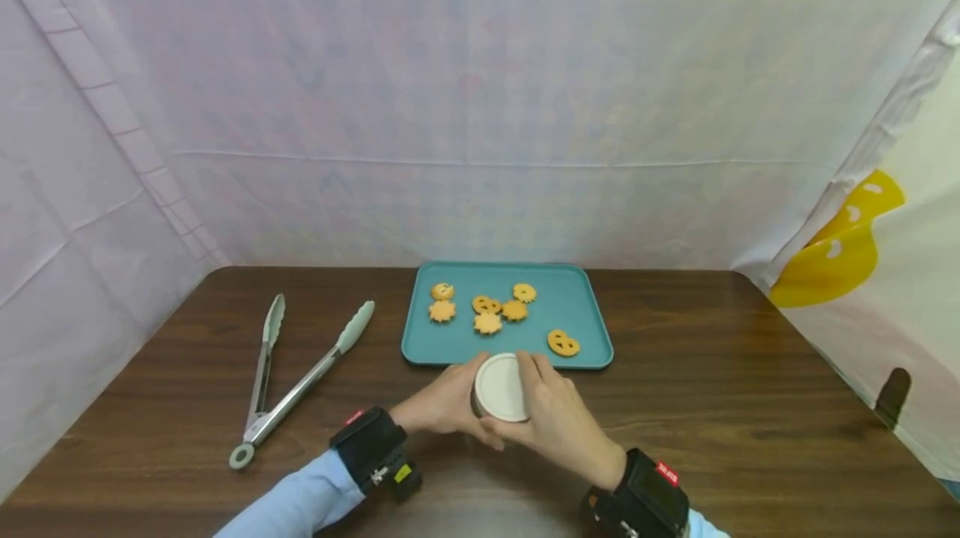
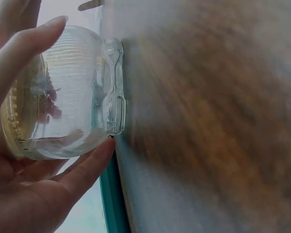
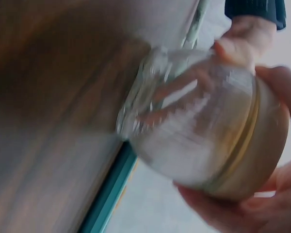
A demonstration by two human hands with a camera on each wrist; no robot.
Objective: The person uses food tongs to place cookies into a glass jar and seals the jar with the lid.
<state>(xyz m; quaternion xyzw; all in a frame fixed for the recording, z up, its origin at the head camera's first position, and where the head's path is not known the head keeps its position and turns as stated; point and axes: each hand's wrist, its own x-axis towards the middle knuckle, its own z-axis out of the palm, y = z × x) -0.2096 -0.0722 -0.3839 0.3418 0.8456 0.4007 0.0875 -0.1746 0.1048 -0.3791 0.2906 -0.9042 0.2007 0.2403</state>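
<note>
Between the two hands is a clear glass jar (image 2: 72,92) with a cream-white round lid (image 1: 501,388). Its body looks see-through, and its foot is at or just over the table; contact cannot be told. The left hand (image 1: 447,402) holds the jar's body from the left, thumb on one side and fingers on the other. From the right, the right hand (image 1: 557,414) grips the lid around its rim. In the right wrist view the lid sits on the jar (image 3: 194,121).
Behind the jar lies a teal tray (image 1: 427,350) with several cookies, among them a pretzel-shaped cookie (image 1: 563,344). Open metal tongs (image 1: 300,392) with pale tips lie on the left of the brown wooden table (image 1: 750,388). A white cloth (image 1: 480,104) hangs behind.
</note>
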